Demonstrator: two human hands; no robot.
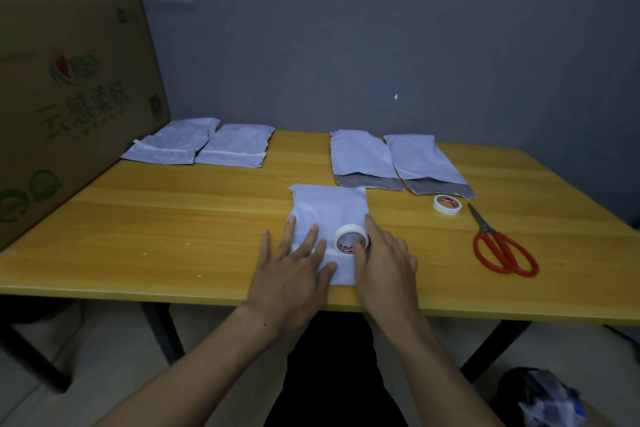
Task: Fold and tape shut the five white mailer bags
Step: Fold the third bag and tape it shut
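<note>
Near the front edge of the tabletop (pixel 173 218) lies the mailer bag (pixel 329 208) I am working on, folded over and pinned under both my hands; my left hand (pixel 294 274) rests flat on it with the fingers spread, pressing the fold down; my right hand (pixel 384 263) grips the tape roll (pixel 351 239), which stands on edge on the bag. A short pale strip seems to run from the roll toward my left fingers, though I cannot be sure of it.

Two taped bags (pixel 194 149) sit at the far left, each with a strip across its fold; two open bags (pixel 360 156) wait at the far right with their grey flaps still out; so I judge this to be the third of five, at the taping step.

Next I would draw the roll across the fold while my left hand keeps the flap from springing back; the strip then needs cutting, and the scissors (pixel 502 246) lie well off to my right beside a spare roll (pixel 446 205), so one hand must let go to fetch them.
</note>
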